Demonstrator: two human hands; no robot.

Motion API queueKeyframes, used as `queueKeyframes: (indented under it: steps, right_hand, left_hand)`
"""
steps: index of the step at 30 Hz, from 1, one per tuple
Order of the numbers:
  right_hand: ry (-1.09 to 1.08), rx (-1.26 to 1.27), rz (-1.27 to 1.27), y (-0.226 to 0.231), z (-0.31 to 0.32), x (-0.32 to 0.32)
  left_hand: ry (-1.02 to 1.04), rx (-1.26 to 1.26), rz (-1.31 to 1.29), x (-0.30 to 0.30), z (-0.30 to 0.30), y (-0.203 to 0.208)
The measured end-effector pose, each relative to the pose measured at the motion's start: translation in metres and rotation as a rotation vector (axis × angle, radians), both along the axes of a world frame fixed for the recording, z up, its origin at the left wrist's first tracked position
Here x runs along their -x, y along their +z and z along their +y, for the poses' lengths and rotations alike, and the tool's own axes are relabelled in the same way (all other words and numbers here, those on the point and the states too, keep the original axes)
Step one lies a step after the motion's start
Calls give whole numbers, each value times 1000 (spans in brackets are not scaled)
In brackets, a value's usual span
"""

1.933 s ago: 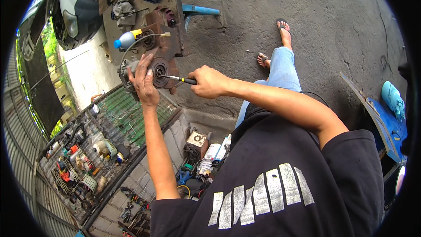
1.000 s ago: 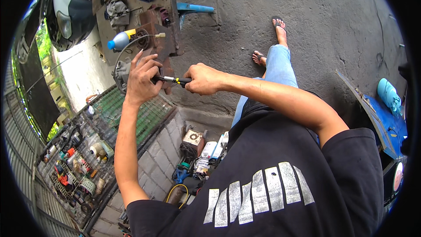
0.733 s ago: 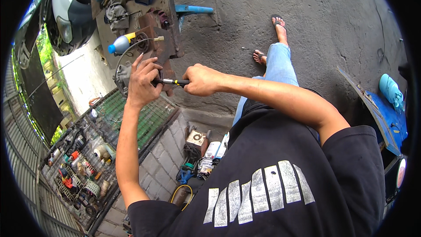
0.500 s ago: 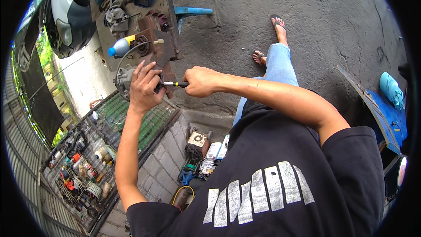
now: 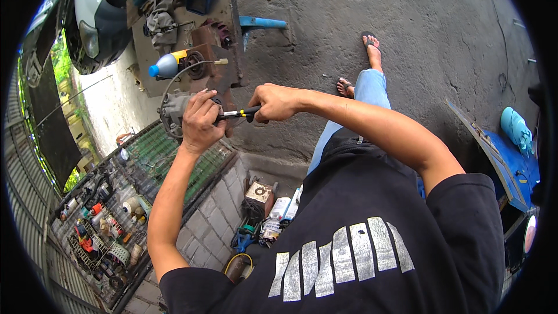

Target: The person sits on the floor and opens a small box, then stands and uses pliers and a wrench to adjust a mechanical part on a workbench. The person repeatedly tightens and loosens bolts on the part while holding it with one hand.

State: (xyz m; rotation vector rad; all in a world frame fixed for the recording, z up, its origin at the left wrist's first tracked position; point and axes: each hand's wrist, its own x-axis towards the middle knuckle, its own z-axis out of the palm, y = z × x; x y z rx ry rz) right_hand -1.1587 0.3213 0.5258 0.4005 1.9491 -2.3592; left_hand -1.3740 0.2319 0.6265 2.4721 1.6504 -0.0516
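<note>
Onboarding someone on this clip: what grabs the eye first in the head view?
Centre frame, the left hand grips a round grey metal part while the right hand holds a screwdriver with a black and yellow handle pointed into it. Just above sits a cluttered rusty workbench with a pale bottle with a blue cap. At lower left, a green wire rack is crowded with small parts.

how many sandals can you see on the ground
2: one sandal farther out on the concrete, the other sandal nearer, partly hidden by the jeans leg.
</note>
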Motion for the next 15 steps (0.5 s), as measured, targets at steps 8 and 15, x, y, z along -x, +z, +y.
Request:
queueKeyframes:
  steps: [8,15]
  right_hand:
    - [19,-18,-42,-9,-15,0]
    - [-7,30,-75,-22,-24,-10]
  left_hand:
    - [-14,152,48,3,6,15]
    - [123,125,91,-1,0,25]
